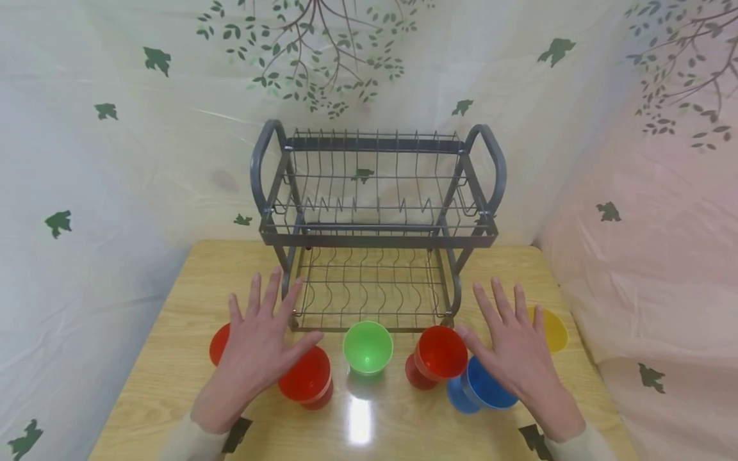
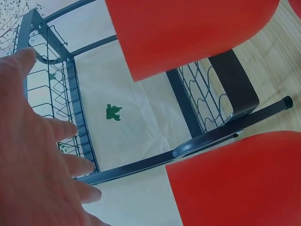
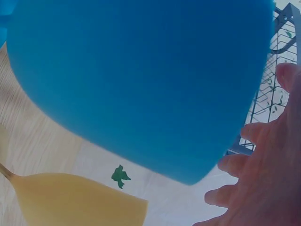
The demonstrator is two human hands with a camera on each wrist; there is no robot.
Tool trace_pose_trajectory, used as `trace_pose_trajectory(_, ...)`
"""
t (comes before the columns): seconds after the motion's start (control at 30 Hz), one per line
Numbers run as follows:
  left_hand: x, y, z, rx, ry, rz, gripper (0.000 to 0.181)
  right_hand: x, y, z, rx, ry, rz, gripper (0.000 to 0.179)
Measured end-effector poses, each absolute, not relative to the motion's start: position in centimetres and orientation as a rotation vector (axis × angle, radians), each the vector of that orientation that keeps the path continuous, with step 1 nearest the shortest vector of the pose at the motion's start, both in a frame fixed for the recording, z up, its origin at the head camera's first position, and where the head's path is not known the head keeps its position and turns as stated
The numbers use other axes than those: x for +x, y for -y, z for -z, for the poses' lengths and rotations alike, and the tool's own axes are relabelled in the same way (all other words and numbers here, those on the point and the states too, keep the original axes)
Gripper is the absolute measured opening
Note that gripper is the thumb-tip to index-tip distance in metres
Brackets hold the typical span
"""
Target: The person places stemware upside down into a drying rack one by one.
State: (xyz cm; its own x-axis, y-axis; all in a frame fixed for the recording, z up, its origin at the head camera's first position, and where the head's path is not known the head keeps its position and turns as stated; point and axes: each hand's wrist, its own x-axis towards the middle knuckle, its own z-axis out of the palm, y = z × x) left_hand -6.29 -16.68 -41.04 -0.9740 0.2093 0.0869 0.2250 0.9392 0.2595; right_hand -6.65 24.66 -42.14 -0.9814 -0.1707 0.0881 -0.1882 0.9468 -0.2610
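Observation:
Both hands hover palm down with fingers spread, holding nothing. My left hand [image 1: 259,346] is over two red goblets, one red goblet [image 1: 305,378] by the thumb and another red goblet [image 1: 219,344] partly hidden behind the hand. Above the blue goblet [image 1: 489,384] is my right hand [image 1: 516,352], its thumb overlapping the rim of a third red goblet [image 1: 441,353] in the head view. A yellow goblet [image 1: 550,330] shows past the right little finger. Between the hands stands a green goblet [image 1: 368,347]. In the right wrist view the blue goblet [image 3: 141,84] looms large beside the fingers.
Behind the goblets a dark two-tier dish rack [image 1: 377,240] stands on the wooden table [image 1: 167,378]. Its lower wire shelf [image 1: 375,288] lies close to the tabletop. Pale curtains [image 1: 115,192] printed with leaves and birds surround the table at the back and sides.

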Motion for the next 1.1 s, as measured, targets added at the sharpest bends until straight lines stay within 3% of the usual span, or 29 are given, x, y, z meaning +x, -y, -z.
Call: trace_pose_trajectory(1.1,-1.9,15.3,42.6,-0.727,3.019,0.296,0.094,-2.2,-22.0,41.6,0.409,2.952,-0.452,0.082)
